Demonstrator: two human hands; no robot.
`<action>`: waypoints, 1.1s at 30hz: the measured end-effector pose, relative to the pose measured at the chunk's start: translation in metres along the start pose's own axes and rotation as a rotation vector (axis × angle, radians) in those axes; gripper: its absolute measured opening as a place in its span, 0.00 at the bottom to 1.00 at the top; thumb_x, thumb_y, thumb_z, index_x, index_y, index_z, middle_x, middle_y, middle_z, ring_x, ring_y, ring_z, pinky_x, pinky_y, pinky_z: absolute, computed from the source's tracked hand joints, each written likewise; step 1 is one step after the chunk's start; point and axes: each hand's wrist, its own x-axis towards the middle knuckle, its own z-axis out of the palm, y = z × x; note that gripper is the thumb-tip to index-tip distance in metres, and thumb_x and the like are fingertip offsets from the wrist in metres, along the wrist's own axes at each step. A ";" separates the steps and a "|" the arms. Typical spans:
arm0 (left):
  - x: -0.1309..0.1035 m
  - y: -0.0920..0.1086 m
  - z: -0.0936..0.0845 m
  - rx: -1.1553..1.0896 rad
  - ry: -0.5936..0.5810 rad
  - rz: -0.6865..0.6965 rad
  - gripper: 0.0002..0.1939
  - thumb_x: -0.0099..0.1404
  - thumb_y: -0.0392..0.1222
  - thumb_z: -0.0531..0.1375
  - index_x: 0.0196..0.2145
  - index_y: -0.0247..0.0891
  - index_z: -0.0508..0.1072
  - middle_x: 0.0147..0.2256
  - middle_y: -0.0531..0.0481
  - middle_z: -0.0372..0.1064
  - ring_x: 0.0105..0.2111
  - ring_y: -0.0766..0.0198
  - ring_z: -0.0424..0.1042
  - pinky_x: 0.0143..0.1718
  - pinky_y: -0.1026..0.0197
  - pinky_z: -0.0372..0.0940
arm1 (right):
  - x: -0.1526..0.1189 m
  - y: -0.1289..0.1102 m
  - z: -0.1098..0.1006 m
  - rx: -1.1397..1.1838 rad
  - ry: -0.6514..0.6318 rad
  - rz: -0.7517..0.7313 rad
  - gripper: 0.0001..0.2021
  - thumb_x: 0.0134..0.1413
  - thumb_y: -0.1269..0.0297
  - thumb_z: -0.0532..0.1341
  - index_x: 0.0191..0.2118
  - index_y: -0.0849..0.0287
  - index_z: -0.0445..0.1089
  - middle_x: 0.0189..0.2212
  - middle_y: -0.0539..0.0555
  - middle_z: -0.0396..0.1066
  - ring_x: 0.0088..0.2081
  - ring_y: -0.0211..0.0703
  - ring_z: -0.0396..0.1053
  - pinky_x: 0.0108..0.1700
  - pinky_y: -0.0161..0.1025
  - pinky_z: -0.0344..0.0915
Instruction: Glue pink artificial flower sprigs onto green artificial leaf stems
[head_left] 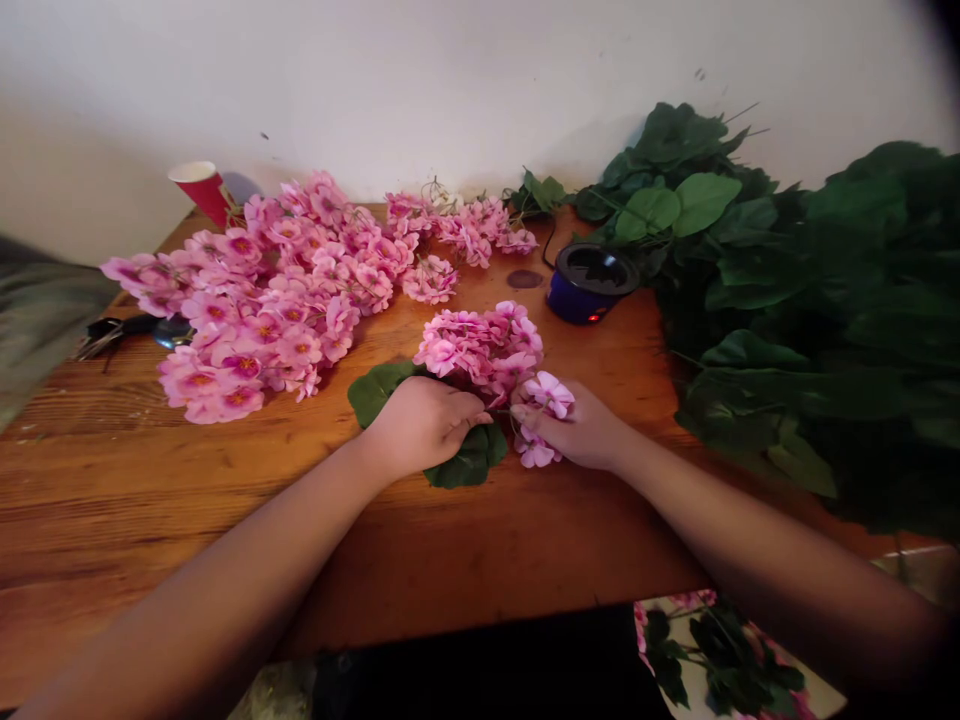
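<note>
Near the middle of the table, my left hand (427,425) is closed around a green leaf stem; broad green leaves (469,458) stick out on both sides of it. Most of the stem is hidden under the fingers. My right hand (585,430) pinches a small sprig of pink artificial flowers (551,395), its blooms pointing up and down beside the thumb. Between and just beyond the two hands sits a fuller pink flower cluster (484,345), touching the leaves. Whether that cluster is joined to the stem cannot be made out.
A large heap of pink flowers (292,280) covers the table's left. Behind stands a red paper cup (204,192). A dark blue melting pot (589,285) with a lit red light stands right of centre. Piled green leaves (810,300) fill the right side. Finished-looking flower stems (720,650) lie below the table edge.
</note>
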 end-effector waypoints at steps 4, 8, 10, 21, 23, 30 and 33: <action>0.001 0.001 -0.002 -0.022 -0.004 -0.057 0.15 0.70 0.37 0.52 0.31 0.38 0.76 0.25 0.51 0.73 0.27 0.65 0.72 0.31 0.62 0.63 | 0.001 -0.001 0.004 -0.012 0.036 -0.045 0.14 0.57 0.50 0.61 0.33 0.56 0.62 0.25 0.50 0.69 0.25 0.40 0.71 0.28 0.36 0.69; 0.002 0.001 -0.002 -0.075 0.012 -0.074 0.14 0.69 0.34 0.52 0.30 0.38 0.76 0.26 0.52 0.75 0.28 0.66 0.73 0.31 0.63 0.64 | 0.002 -0.002 0.007 -0.049 0.101 -0.110 0.12 0.56 0.53 0.61 0.33 0.57 0.63 0.25 0.48 0.65 0.26 0.37 0.65 0.30 0.35 0.66; 0.002 0.001 -0.002 -0.093 0.018 -0.081 0.13 0.68 0.33 0.53 0.30 0.38 0.76 0.27 0.53 0.75 0.27 0.66 0.73 0.31 0.64 0.64 | 0.002 -0.002 0.009 -0.042 0.092 -0.103 0.12 0.57 0.54 0.61 0.33 0.57 0.63 0.24 0.48 0.64 0.25 0.37 0.63 0.28 0.34 0.65; 0.002 0.002 -0.001 -0.125 0.027 -0.103 0.13 0.66 0.31 0.54 0.32 0.39 0.77 0.29 0.53 0.78 0.27 0.67 0.75 0.31 0.64 0.65 | 0.003 -0.002 0.012 -0.061 0.096 -0.110 0.13 0.58 0.51 0.60 0.33 0.57 0.64 0.25 0.49 0.64 0.26 0.37 0.62 0.29 0.34 0.63; 0.002 0.002 -0.001 -0.123 0.034 -0.095 0.13 0.65 0.30 0.54 0.32 0.38 0.77 0.29 0.53 0.78 0.28 0.67 0.75 0.31 0.64 0.66 | 0.004 -0.002 0.013 -0.072 0.093 -0.113 0.13 0.58 0.51 0.60 0.33 0.57 0.63 0.25 0.49 0.63 0.26 0.37 0.62 0.29 0.34 0.63; 0.001 0.002 0.000 -0.084 0.028 -0.076 0.14 0.69 0.35 0.53 0.31 0.37 0.77 0.28 0.51 0.77 0.28 0.65 0.75 0.31 0.63 0.65 | 0.004 -0.004 0.014 -0.046 0.077 -0.079 0.14 0.58 0.50 0.59 0.33 0.56 0.62 0.25 0.49 0.62 0.26 0.37 0.61 0.27 0.34 0.62; 0.001 0.002 0.000 -0.086 0.026 -0.079 0.14 0.70 0.35 0.53 0.30 0.37 0.77 0.27 0.51 0.76 0.27 0.65 0.74 0.31 0.63 0.64 | 0.003 -0.005 0.014 -0.067 0.077 -0.084 0.15 0.57 0.49 0.59 0.33 0.56 0.62 0.25 0.49 0.62 0.26 0.37 0.61 0.29 0.34 0.63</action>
